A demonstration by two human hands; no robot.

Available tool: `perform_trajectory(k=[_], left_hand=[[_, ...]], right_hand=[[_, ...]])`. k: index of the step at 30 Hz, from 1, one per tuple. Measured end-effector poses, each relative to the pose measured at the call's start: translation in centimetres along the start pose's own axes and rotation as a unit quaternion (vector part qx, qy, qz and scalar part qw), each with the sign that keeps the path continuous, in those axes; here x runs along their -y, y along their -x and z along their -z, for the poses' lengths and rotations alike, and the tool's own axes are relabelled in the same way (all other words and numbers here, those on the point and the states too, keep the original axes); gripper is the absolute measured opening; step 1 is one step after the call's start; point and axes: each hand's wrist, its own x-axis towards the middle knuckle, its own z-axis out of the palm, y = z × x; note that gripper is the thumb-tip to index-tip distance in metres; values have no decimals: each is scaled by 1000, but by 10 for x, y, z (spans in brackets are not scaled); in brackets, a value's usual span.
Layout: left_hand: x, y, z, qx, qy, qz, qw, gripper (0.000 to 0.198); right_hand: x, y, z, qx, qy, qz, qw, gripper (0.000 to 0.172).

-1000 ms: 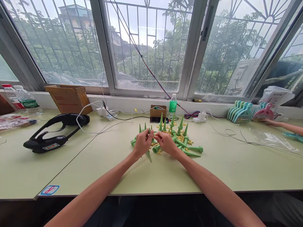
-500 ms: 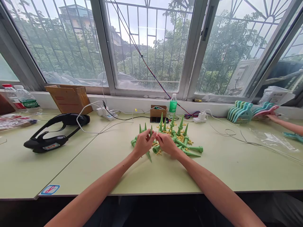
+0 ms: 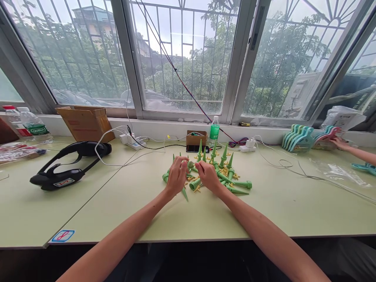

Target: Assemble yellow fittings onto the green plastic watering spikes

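In the head view my left hand [image 3: 177, 176] is raised over the left side of a pile of green plastic spikes, its fingers loosely stretched and apart, with nothing seen in it. My right hand [image 3: 208, 177] is closed, thumb against curled fingers; what it holds, if anything, is hidden. Between the hands a green spike part [image 3: 191, 165] shows, and I cannot tell whether either hand touches it. Several green spikes [image 3: 223, 156] stand upright behind, while another spike [image 3: 237, 191] lies at the right. Small yellow valve pieces [image 3: 225, 172] are scattered among them.
A phone [image 3: 194, 149] and a small cardboard box [image 3: 196, 138] stand behind the pile, beside a green-labelled bottle [image 3: 214, 128]. At left lies a black headset [image 3: 70, 164]. Cables [image 3: 289, 166] cross the table. Another person's hand [image 3: 339, 143] touches hangers [image 3: 324, 139] at far right.
My hands, touching at the fingertips before, have come apart. The left fingers have opened and moved slightly left. The other person's hand has shifted at the hangers.
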Motion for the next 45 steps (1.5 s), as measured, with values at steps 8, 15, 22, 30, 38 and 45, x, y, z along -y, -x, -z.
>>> perform_trajectory(k=[8,15,22,30,38,45], left_hand=[[3,-5,-1,-33,32,100,994,27],[8,-4,-4,41,58,108,992,29],[5,-5,-1,72,70,100,990,30],[8,-4,0,108,76,78,988,33],[8,-2,0,121,60,65,989,40],[10,-1,-2,114,19,49,992,39]], right_hand=[[6,0,4,-26,-35,13,999,36],[4,0,4,-5,-50,20,999,36],[3,0,5,-9,-35,24,999,36],[3,-1,7,-21,-24,16,999,38],[4,-1,9,-38,-26,3,999,40],[2,-2,9,-41,-24,-4,999,41]])
